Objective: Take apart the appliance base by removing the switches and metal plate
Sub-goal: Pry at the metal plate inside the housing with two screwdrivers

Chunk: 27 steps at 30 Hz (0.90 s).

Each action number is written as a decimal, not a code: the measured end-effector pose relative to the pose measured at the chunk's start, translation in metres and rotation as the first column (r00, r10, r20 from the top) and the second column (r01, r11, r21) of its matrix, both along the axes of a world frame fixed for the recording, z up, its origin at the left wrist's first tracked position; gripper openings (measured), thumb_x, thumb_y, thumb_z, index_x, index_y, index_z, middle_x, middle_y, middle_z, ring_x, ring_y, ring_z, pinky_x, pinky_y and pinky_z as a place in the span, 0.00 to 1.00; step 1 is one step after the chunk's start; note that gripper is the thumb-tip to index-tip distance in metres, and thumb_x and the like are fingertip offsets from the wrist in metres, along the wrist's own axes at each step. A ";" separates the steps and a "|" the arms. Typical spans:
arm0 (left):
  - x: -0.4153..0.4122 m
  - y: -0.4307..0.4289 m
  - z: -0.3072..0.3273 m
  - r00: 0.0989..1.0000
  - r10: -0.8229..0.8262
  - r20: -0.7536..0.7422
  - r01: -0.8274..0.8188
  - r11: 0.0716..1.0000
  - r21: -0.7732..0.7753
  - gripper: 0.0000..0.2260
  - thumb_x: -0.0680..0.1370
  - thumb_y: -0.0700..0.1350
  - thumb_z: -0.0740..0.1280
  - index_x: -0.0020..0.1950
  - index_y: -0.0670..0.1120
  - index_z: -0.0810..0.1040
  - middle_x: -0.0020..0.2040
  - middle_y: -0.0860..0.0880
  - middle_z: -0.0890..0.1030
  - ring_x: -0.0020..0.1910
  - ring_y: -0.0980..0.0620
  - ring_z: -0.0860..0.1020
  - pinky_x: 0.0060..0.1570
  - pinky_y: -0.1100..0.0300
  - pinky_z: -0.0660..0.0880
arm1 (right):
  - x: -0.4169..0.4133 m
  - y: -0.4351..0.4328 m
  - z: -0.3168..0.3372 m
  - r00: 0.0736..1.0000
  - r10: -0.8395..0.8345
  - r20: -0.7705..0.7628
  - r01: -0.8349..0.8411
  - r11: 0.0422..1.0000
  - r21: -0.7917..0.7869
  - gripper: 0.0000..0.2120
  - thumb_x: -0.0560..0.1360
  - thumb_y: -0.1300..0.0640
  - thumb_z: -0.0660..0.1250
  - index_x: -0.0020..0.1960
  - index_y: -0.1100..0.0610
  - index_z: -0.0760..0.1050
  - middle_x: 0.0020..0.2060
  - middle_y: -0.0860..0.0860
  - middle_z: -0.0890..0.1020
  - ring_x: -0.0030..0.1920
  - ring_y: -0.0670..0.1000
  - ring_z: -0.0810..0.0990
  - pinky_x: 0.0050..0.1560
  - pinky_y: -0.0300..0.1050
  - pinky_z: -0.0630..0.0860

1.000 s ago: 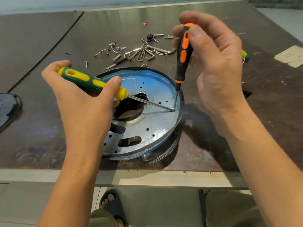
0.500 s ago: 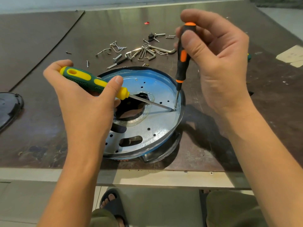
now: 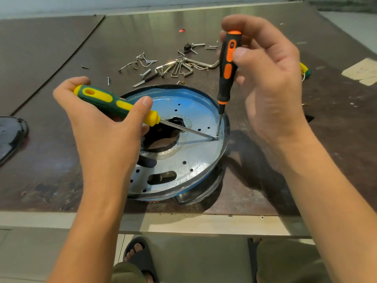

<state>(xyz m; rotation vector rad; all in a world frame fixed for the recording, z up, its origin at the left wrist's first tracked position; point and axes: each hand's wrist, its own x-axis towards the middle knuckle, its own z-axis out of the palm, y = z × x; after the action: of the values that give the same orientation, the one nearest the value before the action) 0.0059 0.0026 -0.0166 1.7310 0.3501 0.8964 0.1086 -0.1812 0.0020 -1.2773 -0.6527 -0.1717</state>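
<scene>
The base [image 3: 183,196] sits tilted near the surface's [image 3: 51,160] front edge, with its plate [image 3: 195,158] facing up. Both tips meet at one fastener by the plate's right rim. The green screwdriver [image 3: 114,105] lies low, likely bracing, while the orange screwdriver [image 3: 227,64] stands upright to turn. The left hand [image 3: 102,135] grips the green handle, and the right hand [image 3: 273,78] pinches the orange one (the other fingers hang loose).

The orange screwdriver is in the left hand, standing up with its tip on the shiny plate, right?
No. The head view shows the orange screwdriver in the right hand, not the left hand, which grips the green and yellow screwdriver. It does stand up with its tip on the shiny plate.
</scene>
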 end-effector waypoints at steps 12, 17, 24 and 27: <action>0.000 -0.002 0.001 1.000 -0.019 0.008 0.019 1.000 -0.007 0.28 0.74 0.43 0.76 0.64 0.50 0.61 0.54 0.45 0.72 0.37 0.51 0.85 0.41 0.57 0.84 | 0.001 0.000 0.001 0.997 -0.072 0.025 0.072 0.997 0.010 0.11 0.79 0.65 0.67 0.61 0.65 0.77 0.45 0.51 0.79 0.46 0.49 0.75 0.49 0.47 0.74; 0.000 -0.001 0.001 1.000 -0.016 0.003 0.016 1.000 -0.007 0.28 0.74 0.44 0.76 0.64 0.50 0.61 0.53 0.46 0.72 0.38 0.50 0.85 0.41 0.57 0.84 | 0.003 0.000 -0.002 0.998 -0.061 0.026 0.061 0.998 -0.001 0.16 0.78 0.69 0.65 0.65 0.67 0.75 0.47 0.55 0.80 0.48 0.51 0.78 0.53 0.48 0.77; 0.000 0.000 -0.001 1.000 -0.011 -0.006 0.011 1.000 -0.004 0.28 0.74 0.45 0.76 0.64 0.51 0.61 0.51 0.49 0.74 0.37 0.51 0.85 0.42 0.56 0.84 | 0.001 0.001 0.001 0.994 -0.089 0.060 0.093 0.994 -0.063 0.14 0.79 0.66 0.69 0.64 0.64 0.75 0.45 0.50 0.77 0.46 0.46 0.74 0.52 0.47 0.75; 0.000 0.000 0.000 1.000 -0.011 -0.001 0.011 1.000 -0.014 0.28 0.73 0.45 0.77 0.64 0.51 0.61 0.56 0.40 0.74 0.39 0.47 0.85 0.42 0.56 0.84 | 0.001 0.000 -0.001 0.999 -0.032 0.044 0.033 0.999 -0.033 0.17 0.81 0.70 0.64 0.68 0.65 0.71 0.50 0.57 0.80 0.51 0.53 0.79 0.55 0.48 0.79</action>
<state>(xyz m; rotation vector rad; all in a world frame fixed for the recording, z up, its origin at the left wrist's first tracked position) 0.0060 0.0022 -0.0166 1.7187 0.3462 0.8831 0.1096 -0.1808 0.0011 -1.3204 -0.6743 -0.2163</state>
